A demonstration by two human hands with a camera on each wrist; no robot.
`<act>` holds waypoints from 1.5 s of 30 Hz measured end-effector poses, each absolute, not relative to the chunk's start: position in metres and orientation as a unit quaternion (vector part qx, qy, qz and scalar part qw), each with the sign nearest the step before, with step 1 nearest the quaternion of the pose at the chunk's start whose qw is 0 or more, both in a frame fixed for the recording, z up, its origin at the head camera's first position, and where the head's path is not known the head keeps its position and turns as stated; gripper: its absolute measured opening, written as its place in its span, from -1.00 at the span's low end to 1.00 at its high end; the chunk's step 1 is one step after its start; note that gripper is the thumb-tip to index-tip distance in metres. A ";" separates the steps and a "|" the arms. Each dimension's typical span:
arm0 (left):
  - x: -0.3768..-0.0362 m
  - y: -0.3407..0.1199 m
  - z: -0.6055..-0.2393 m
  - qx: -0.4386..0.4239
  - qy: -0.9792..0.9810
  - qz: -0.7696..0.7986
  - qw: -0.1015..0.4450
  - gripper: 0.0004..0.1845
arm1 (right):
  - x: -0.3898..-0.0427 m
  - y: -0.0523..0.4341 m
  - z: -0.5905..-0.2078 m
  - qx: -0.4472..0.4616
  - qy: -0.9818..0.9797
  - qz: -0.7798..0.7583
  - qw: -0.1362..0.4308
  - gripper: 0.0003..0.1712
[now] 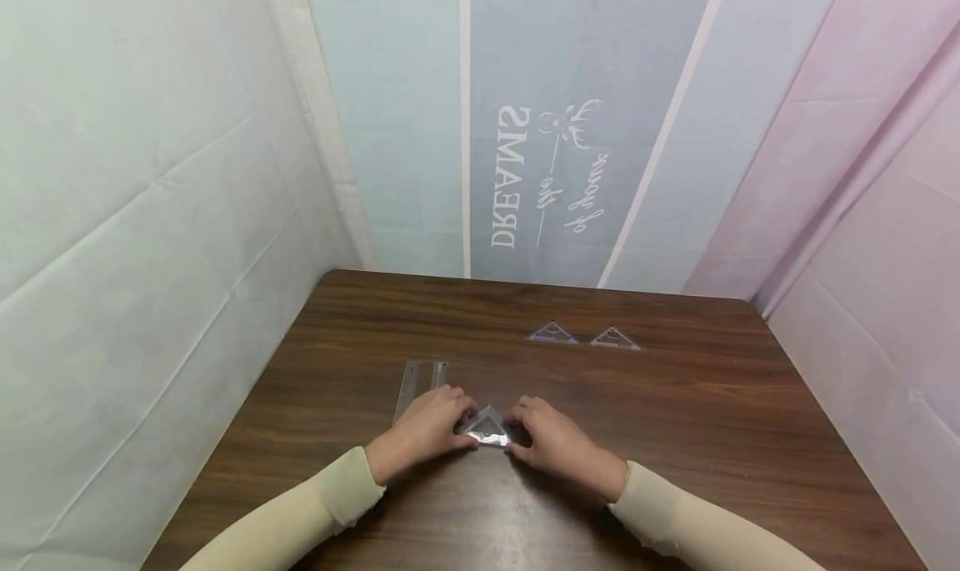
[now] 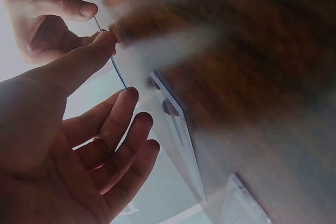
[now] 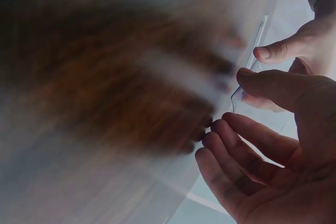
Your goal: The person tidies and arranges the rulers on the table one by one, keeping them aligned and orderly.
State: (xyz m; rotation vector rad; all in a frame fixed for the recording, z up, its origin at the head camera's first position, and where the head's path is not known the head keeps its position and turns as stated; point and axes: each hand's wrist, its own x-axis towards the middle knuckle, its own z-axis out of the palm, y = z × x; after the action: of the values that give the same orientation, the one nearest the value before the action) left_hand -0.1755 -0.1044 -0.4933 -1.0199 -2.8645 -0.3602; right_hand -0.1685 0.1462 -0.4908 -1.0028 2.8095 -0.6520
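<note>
A clear set square (image 1: 489, 428) lies between both hands near the front middle of the table, its point facing away from me. My left hand (image 1: 431, 425) holds it at the left side, thumb at the near corner and fingers along the slanted edge. On the opposite side, my right hand (image 1: 558, 446) holds it the same way. From the left wrist, the set square shows only as a thin edge (image 2: 119, 72) between thumb and index fingertip. Two clear rulers, a wider ruler (image 1: 407, 388) and a narrower ruler (image 1: 439, 374), lie just beyond my left hand, which partly hides them.
Toward the back of the brown wooden table (image 1: 712, 404) lie a blue-edged set square (image 1: 552, 333) and a pale pinkish set square (image 1: 613, 338), side by side. A printed cloth (image 1: 555, 54) hangs behind the table, with pale cloth walls at both sides.
</note>
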 end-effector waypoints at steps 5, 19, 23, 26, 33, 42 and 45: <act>-0.174 -0.103 -0.495 -0.337 -0.936 -0.093 0.045 -0.49 | -0.166 0.145 -0.492 -0.329 0.923 -0.199 0.036 -0.63; -0.172 -0.102 -0.495 -0.334 -0.939 -0.069 0.046 -0.52 | -0.160 0.141 -0.490 -0.326 0.928 -0.177 0.029 -0.63; -0.170 -0.102 -0.493 -0.332 -0.940 -0.057 0.049 -0.53 | -0.160 0.140 -0.489 -0.327 0.928 -0.174 0.026 -0.64; -0.169 -0.103 -0.491 -0.332 -0.941 -0.051 0.050 -0.53 | -0.159 0.140 -0.489 -0.331 0.928 -0.172 0.018 -0.63; -0.169 -0.103 -0.493 -0.335 -0.939 -0.051 0.055 -0.52 | -0.158 0.140 -0.489 -0.330 0.929 -0.166 0.014 -0.63; -0.169 -0.103 -0.493 -0.337 -0.938 -0.053 0.058 -0.52 | -0.158 0.140 -0.489 -0.330 0.930 -0.160 0.016 -0.62; -0.169 -0.103 -0.494 -0.337 -0.938 -0.051 0.058 -0.52 | -0.158 0.140 -0.489 -0.329 0.931 -0.160 0.021 -0.61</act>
State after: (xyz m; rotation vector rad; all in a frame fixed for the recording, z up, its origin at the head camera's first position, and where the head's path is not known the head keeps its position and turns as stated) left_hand -0.1692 -0.1025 -0.4936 -1.0205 -2.8446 -0.1532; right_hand -0.1582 0.1403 -0.4888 -1.0188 2.8856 -0.4961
